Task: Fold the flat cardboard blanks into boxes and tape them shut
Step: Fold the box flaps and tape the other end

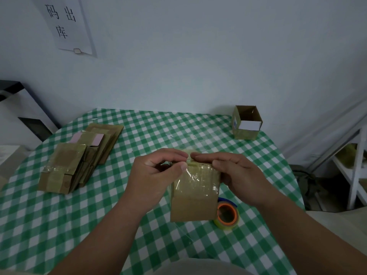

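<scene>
A small brown cardboard box (193,203) stands on the green-checked table in front of me, its upper part covered in clear tape. My left hand (155,173) holds its top left edge, with thumb and forefinger pinching a strip of clear tape there. My right hand (236,173) grips the top right side, fingers lying across the top. A roll of clear tape (227,215) with an orange core lies just right of the box. A stack of flat cardboard blanks (79,159) sits at the left.
An open folded box (247,123) stands at the table's (59,225) far right corner. A white shelf frame (355,171) is off the right edge, and dark furniture (23,108) stands at the left by the wall.
</scene>
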